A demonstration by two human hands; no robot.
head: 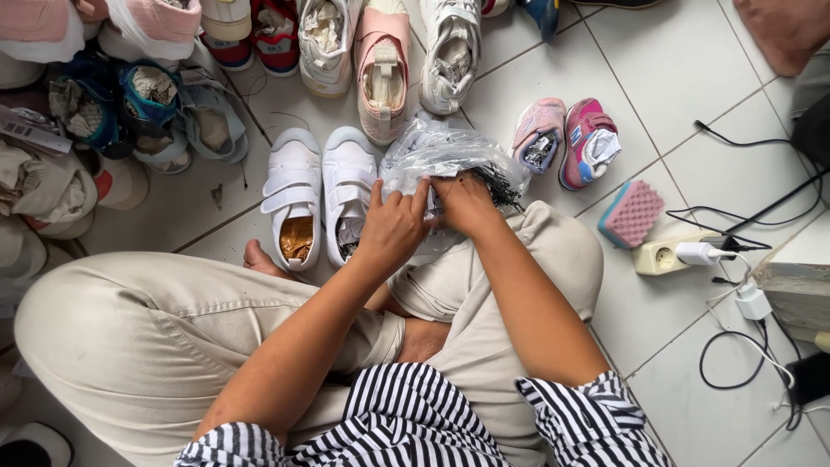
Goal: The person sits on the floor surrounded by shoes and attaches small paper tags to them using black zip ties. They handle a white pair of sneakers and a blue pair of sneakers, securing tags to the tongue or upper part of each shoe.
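I sit cross-legged on a white tiled floor. My left hand (393, 227) and my right hand (465, 203) both grip a crinkled clear plastic bag (437, 151) with thin black strands showing at its right side. The bag rests over my right knee. Just left of the bag stands a pair of small white strap shoes (318, 186), stuffed with paper.
Rows of children's shoes line the top and left: a pink shoe (381, 69), white sneakers (450, 52), blue sandals (147, 104). A pink pair (566, 138) and a pink-and-teal sponge (631, 214) lie right. A power strip (670, 253) with cables is further right.
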